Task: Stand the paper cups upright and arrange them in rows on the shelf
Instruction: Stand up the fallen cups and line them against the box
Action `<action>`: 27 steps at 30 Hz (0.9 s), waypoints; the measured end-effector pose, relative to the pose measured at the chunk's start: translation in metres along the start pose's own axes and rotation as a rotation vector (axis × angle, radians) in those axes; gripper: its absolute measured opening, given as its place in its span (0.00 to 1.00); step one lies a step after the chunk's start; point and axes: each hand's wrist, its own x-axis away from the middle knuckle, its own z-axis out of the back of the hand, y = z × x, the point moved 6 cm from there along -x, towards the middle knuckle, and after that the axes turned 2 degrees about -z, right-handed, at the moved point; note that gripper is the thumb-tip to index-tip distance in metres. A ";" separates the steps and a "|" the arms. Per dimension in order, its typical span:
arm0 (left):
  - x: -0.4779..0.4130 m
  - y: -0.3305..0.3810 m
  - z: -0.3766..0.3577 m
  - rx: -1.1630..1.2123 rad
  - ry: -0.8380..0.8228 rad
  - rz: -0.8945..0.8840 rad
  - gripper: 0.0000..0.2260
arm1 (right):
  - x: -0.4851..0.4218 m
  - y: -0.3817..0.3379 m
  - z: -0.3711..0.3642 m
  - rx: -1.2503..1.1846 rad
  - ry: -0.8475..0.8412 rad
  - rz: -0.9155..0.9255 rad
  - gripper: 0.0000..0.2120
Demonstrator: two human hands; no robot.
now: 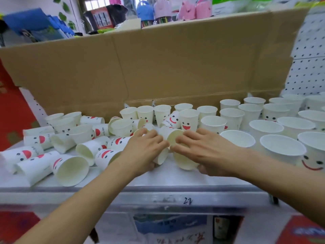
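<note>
Left hand (pixel 146 147) clasps one fallen cup (pixel 161 157), right hand (pixel 198 147) its neighbour (pixel 184 162), both lying lengthwise toward the shelf (pixel 158 182) front edge.

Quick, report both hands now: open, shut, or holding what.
Left hand: grips a tipped paper cup, fingers over it, thumb beneath.
Right hand: grips a second tipped cup, fingers over it, thumb beneath.

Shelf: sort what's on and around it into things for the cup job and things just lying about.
For the job: shelf; fallen cups; standing cups; left hand gripping one cup; right hand gripping another cup.
Lying about: cardboard sheet; pegboard; pink tubs; blue packets.
</note>
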 end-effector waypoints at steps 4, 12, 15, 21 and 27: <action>0.006 -0.008 0.024 0.194 0.311 0.138 0.26 | 0.018 0.020 0.025 -0.273 0.049 -0.215 0.34; 0.056 -0.023 0.024 1.594 0.702 0.871 0.18 | 0.023 0.039 0.032 -0.334 -0.291 -0.288 0.35; 0.062 0.003 0.010 2.045 0.701 0.957 0.14 | 0.022 0.043 0.027 -0.329 -0.363 -0.294 0.38; 0.058 0.034 0.020 2.389 0.786 0.980 0.16 | 0.016 0.041 0.058 -0.857 -0.088 -0.274 0.46; 0.070 0.051 0.034 2.352 0.773 0.945 0.17 | -0.013 0.022 0.073 -1.078 0.029 -0.118 0.31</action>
